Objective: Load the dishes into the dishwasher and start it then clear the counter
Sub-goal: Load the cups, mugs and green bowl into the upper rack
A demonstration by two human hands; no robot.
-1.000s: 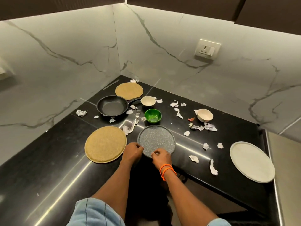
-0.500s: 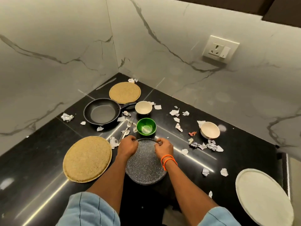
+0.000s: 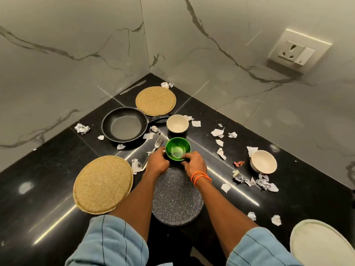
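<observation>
A small green bowl [image 3: 177, 148] stands on the black counter [image 3: 38, 189], just beyond a grey speckled plate [image 3: 176, 202]. My left hand [image 3: 157, 162] cups the bowl's left side and my right hand [image 3: 194, 163] grips its near right rim; an orange band is on that wrist. A fork [image 3: 156, 145] lies left of the bowl, partly under my left hand. A black frying pan [image 3: 124, 124], a cream bowl [image 3: 177, 123], another cream bowl [image 3: 263, 161] at the right and a white plate [image 3: 320, 244] at the lower right also sit on the counter.
Two round woven mats lie on the counter, the near mat [image 3: 102, 184] at the left and the far mat [image 3: 155, 100] by the corner. Several crumpled paper scraps [image 3: 255, 182] are scattered about. Marble walls close the corner, with a wall socket [image 3: 296, 51] at the right.
Both hands left the far edge of the speckled plate, reached forward and closed round the green bowl. The view tilted down and nearer.
</observation>
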